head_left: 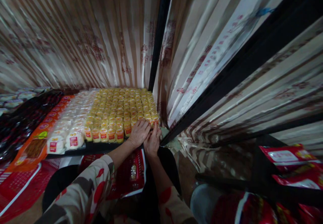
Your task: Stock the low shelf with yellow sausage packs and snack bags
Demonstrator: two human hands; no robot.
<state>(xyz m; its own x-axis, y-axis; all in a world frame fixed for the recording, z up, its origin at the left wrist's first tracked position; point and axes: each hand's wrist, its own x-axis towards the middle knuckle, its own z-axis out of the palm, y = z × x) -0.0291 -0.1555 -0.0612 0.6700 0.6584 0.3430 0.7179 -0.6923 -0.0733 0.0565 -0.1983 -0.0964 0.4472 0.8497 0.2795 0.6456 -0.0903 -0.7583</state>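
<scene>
Rows of small yellow snack packets (113, 111), clear-wrapped with red labels at the front, fill the right end of a low shelf. Both hands are together at the front right corner of these rows. My left hand (139, 133) has its fingers bent over the front packets. Close beside it, my right hand (152, 142) is closed around a packet at the corner, its fingertips near a red label. The fingers partly hide the packets they touch. White round wrapped snacks (73, 140) lie in rows left of the yellow ones.
Orange snack bags (35, 146) and dark shiny packets (27, 116) lie further left. A red basket (137, 173) stands below the shelf edge. Black posts (160, 35) rise before the printed curtain (106, 39). Red packages (290, 156) lie at right.
</scene>
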